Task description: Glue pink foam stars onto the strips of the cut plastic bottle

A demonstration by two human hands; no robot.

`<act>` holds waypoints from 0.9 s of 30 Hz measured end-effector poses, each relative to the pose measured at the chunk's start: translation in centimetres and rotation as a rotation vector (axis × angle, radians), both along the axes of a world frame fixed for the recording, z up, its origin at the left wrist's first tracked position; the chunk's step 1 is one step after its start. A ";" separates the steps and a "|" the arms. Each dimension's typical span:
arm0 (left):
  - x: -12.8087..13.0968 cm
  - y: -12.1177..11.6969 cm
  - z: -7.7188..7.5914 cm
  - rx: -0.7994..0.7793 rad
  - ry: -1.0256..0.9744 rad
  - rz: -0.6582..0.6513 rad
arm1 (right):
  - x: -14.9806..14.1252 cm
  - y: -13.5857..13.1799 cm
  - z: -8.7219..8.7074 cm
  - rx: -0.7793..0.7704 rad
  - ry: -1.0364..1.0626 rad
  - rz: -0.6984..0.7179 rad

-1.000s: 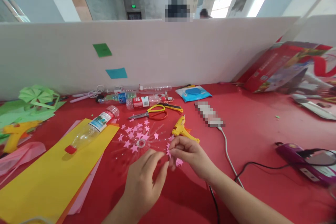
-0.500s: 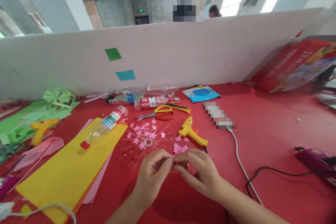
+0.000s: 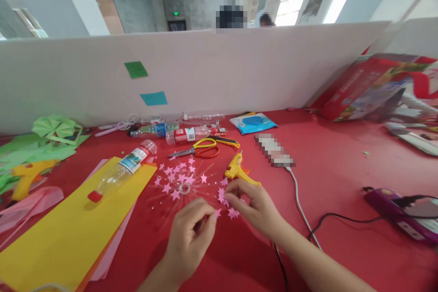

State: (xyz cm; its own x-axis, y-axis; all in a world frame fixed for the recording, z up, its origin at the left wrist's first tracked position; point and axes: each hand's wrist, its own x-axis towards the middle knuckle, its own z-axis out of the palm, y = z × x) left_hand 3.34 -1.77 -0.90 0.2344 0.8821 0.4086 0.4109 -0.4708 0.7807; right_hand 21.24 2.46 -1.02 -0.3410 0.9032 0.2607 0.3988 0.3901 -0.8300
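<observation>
My left hand (image 3: 191, 237) is closed in a pinch on a pink paper star (image 3: 218, 213), whose points stick out past the fingertips. To its right, my right hand (image 3: 256, 205) is held over a small pile of pink paper stars (image 3: 222, 197), thumb and forefinger curved and slightly apart. I cannot see anything in its grip. Beyond my left hand, a clear plastic ring (image 3: 185, 188) lies with thin clear strips fanning out from it. Several pink stars (image 3: 182, 178) lie over those strips. A yellow glue gun (image 3: 239, 171) rests just behind my right hand.
Scissors (image 3: 195, 148) and a utility knife (image 3: 226, 141) lie near plastic bottles (image 3: 186, 134). A wipes pack (image 3: 253, 123) and a cabled, blurred-out device (image 3: 273, 149) are farther right. Yellow sheets (image 3: 68, 232) bear another bottle (image 3: 123, 169). A purple power strip (image 3: 400, 214) sits right.
My hands have moved apart; the right has shifted to the pink star pile, while the left keeps one star in its fingertips. The view has turned slightly right.
</observation>
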 end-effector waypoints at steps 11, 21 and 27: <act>-0.6 -0.1 0.1 0.078 -0.004 0.067 | 2.6 5.1 -3.8 0.077 -0.564 -0.412; -0.7 -0.2 0.6 0.034 -0.079 0.142 | 2.7 5.0 -2.5 -0.051 -0.118 -0.385; -1.5 -0.1 1.1 0.216 0.006 0.226 | 1.2 1.6 -1.0 -0.425 0.525 -0.139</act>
